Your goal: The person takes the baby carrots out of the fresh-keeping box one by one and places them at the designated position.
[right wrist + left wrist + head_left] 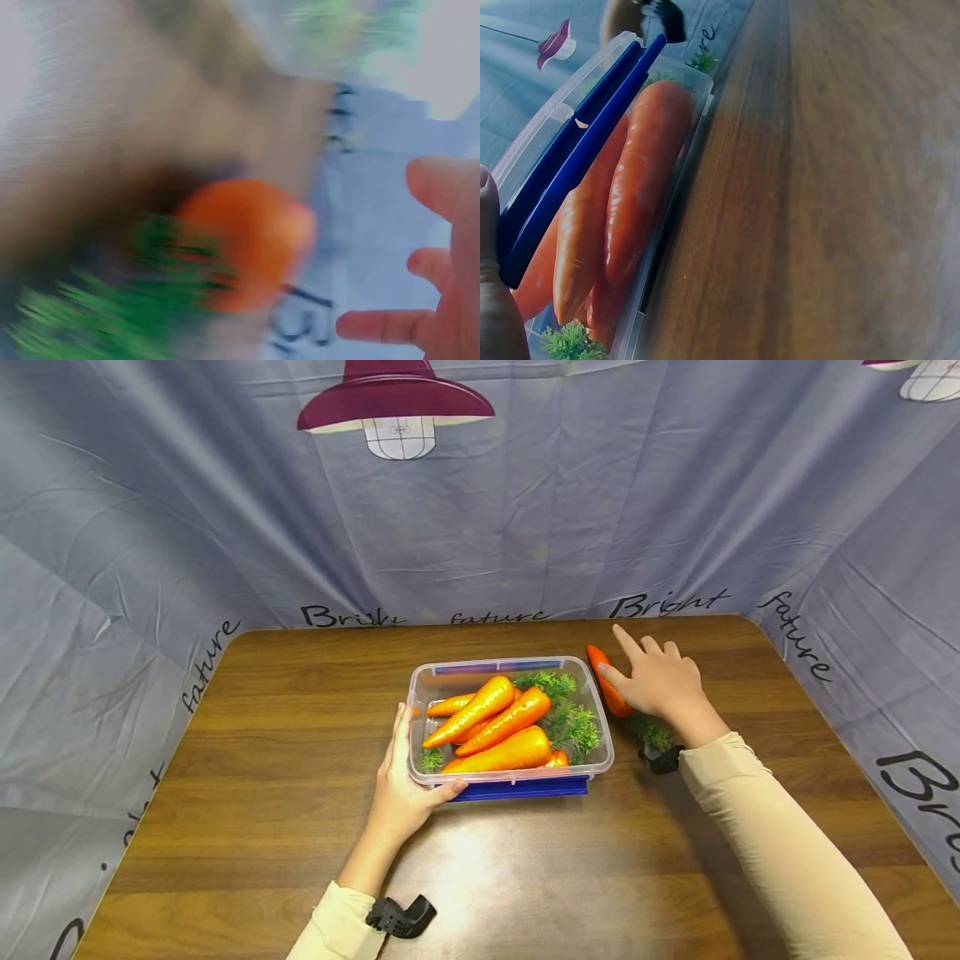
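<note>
A clear plastic box (604, 752) stands on the table, filled with several orange carrots (513, 752) that have green leafy tops (577, 727). My left hand (401, 789) holds its near left corner, fingers along the left wall and thumb at the blue latch (525, 787) on the front. To the right of the box lies a single carrot (609, 695), its leafy top (654, 732) partly under my wrist. Over this carrot my right hand (663, 681) is spread, fingers extended and not curled round it. The right wrist view is blurred, with the carrot (247, 240) apart from the fingers.
The brown wooden table (285, 760) extends on both sides of the box. A grey-blue printed curtain (525, 527) hangs behind its far edge and along both sides. Black straps (401, 917) sit at both wrists.
</note>
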The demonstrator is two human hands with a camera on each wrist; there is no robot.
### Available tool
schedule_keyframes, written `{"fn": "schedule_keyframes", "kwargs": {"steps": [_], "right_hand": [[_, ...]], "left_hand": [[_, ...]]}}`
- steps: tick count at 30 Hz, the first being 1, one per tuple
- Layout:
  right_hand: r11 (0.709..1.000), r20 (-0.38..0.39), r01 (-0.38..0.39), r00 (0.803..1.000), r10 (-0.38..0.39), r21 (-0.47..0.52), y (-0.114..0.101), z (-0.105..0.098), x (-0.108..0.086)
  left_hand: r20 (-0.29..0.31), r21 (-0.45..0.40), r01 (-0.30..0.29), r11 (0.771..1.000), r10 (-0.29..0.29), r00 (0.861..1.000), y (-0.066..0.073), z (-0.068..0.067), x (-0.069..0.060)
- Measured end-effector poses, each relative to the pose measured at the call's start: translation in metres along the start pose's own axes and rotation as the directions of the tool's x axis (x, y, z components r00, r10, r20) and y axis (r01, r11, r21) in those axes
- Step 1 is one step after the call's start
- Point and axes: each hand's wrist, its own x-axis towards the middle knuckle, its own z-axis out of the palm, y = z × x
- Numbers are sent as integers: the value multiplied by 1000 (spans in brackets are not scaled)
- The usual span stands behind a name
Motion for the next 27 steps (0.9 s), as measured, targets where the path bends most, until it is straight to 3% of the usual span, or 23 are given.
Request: {"fn": "schedule_keyframes", "kwargs": {"steps": [6, 12, 16, 21, 24, 27], "right_hand": [[992, -112, 124, 986, -124, -6, -22, -38, -7], [947, -145, 318, 935, -323, -52, -66, -57, -14], [881, -112, 470, 874, -473, -52, -94, -57, -16], [767, -17, 641, 767, -641, -23, -119, -52, -12], [710, 50, 703, 711, -702, -27, -128, -47, -8], [678, 115, 734, 677, -727, -39, -136, -41, -3]], "left_hand": [[9, -13, 18, 1000, -18, 1000, 0, -1, 0], [10, -13, 19, 1000, -19, 1000, -1, 0, -1], [9, -12, 15, 1000, -15, 1000, -1, 0, -1], [3, -10, 10, 1000, -10, 1000, 0, -1, 0], [6, -12, 16, 1000, -15, 1000, 0, -1, 0], [13, -11, 28, 1000, -28, 1000, 0, 0, -1]]}}
